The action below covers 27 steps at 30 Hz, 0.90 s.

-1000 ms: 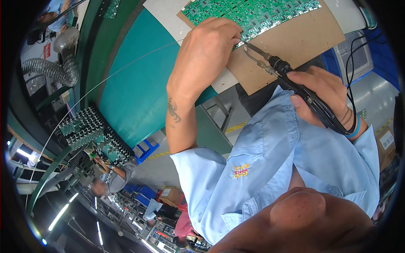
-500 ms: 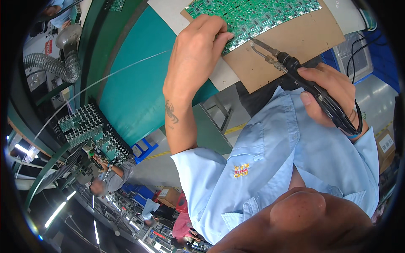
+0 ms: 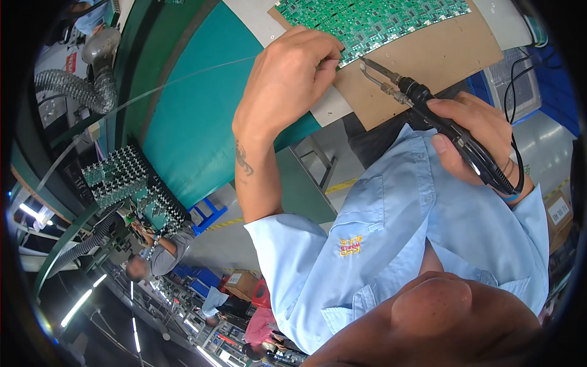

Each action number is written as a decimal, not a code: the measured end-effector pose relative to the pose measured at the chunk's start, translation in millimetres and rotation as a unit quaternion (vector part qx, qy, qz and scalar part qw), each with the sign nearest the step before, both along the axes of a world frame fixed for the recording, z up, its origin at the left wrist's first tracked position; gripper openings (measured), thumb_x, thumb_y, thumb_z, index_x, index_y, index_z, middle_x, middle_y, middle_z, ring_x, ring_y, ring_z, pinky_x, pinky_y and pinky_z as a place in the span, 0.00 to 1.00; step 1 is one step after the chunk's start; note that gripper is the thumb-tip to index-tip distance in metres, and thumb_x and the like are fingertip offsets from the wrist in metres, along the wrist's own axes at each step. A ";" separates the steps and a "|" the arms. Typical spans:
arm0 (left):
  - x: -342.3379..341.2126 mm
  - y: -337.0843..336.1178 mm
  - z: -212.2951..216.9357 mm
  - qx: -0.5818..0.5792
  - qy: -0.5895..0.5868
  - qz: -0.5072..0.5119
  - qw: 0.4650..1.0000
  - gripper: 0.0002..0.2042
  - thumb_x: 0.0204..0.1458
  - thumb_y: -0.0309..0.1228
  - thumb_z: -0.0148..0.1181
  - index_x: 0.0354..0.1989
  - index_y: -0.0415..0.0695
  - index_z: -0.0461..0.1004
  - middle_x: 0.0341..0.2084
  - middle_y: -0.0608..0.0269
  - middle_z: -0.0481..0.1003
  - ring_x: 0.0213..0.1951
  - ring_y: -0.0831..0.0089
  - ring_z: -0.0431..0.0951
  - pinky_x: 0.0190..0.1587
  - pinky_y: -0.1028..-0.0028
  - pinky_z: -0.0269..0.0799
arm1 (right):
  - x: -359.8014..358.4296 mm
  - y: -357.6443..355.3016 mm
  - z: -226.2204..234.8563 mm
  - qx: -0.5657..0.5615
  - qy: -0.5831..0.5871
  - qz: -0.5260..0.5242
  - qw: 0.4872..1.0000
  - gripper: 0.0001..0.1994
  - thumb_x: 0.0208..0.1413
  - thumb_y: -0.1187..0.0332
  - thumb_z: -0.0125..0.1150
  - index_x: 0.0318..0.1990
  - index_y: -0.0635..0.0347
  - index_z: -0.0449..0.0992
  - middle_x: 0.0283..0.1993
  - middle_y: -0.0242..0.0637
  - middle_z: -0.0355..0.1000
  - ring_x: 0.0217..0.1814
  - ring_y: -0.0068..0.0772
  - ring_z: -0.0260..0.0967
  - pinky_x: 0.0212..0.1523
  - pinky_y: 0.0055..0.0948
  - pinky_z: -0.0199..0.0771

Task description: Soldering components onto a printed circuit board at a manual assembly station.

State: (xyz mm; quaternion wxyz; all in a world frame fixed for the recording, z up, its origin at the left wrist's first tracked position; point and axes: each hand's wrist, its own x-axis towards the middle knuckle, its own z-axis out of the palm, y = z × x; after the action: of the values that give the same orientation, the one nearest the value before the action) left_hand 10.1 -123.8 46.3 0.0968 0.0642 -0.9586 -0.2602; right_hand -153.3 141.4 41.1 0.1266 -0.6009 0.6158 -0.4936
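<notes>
A green circuit board panel (image 3: 379,21), dense with small components, lies on a brown sheet (image 3: 422,61) at the top of the view. My left hand (image 3: 293,79) is at the panel's near left edge, thumb and forefinger pinched together. Whatever lies between those fingertips is too small or hidden to make out. In my right hand (image 3: 474,131) is a black soldering iron (image 3: 449,125), gripped like a pen, with a thin metal guide tube beside its tip. Its tip points left at the panel's near edge, close to my left fingertips; whether it touches, I cannot tell.
A teal mat (image 3: 205,104) covers the bench to the left, and a thin pale strand (image 3: 183,79) crosses above it toward my left hand. Stacked boards (image 3: 122,174) stand farther left, near a flexible metal duct (image 3: 73,85). A black cable trails from the iron. Other people work beyond.
The iron's tip has shifted slightly left, nearer my left fingertips. My left hand has turned a little, its fingers still pinched at the panel's edge.
</notes>
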 end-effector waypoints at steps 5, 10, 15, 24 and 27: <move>-0.6 1.0 6.2 0.012 -0.043 0.015 0.999 0.06 0.50 0.20 0.66 0.36 0.37 0.83 0.35 0.61 0.86 0.37 0.59 0.82 0.43 0.64 0.78 | 6.2 -2.7 -3.9 -0.008 -0.007 0.010 1.000 0.20 0.47 0.78 0.73 0.51 0.71 0.83 0.31 0.39 0.78 0.25 0.32 0.67 0.28 0.26 0.72; -0.9 3.1 7.1 0.006 -0.043 0.019 0.999 0.07 0.50 0.21 0.66 0.39 0.37 0.84 0.36 0.60 0.86 0.39 0.59 0.83 0.44 0.64 0.79 | 10.3 -7.7 -3.8 -0.007 -0.003 0.016 1.000 0.21 0.47 0.78 0.73 0.51 0.72 0.83 0.31 0.39 0.78 0.25 0.31 0.67 0.28 0.25 0.71; -1.5 3.7 5.7 0.001 -0.041 0.017 0.999 0.07 0.51 0.20 0.67 0.38 0.36 0.84 0.38 0.61 0.87 0.38 0.60 0.82 0.42 0.65 0.78 | 10.3 -10.2 -4.8 -0.003 0.002 0.019 1.000 0.21 0.47 0.79 0.73 0.52 0.72 0.83 0.30 0.38 0.78 0.25 0.30 0.67 0.28 0.24 0.71; -0.6 4.0 4.5 -0.011 -0.033 0.010 0.999 0.05 0.51 0.18 0.68 0.36 0.36 0.82 0.44 0.65 0.87 0.32 0.66 0.79 0.38 0.68 0.77 | 13.2 -13.3 -7.1 -0.003 -0.004 0.019 1.000 0.21 0.48 0.79 0.74 0.52 0.71 0.83 0.31 0.37 0.78 0.25 0.30 0.67 0.28 0.24 0.71; -0.2 4.7 3.8 -0.022 -0.035 0.010 0.999 0.07 0.52 0.21 0.66 0.39 0.36 0.83 0.40 0.60 0.87 0.40 0.59 0.82 0.45 0.65 0.78 | 13.9 -14.0 -6.2 -0.005 0.003 0.020 1.000 0.21 0.48 0.79 0.74 0.53 0.71 0.83 0.31 0.38 0.79 0.25 0.30 0.67 0.29 0.24 0.71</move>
State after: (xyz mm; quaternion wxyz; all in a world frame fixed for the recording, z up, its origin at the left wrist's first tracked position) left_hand 10.0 -119.1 50.1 0.0674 0.0806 -0.9661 -0.2356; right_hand -139.4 127.4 34.9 0.1320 -0.6151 0.6014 -0.4925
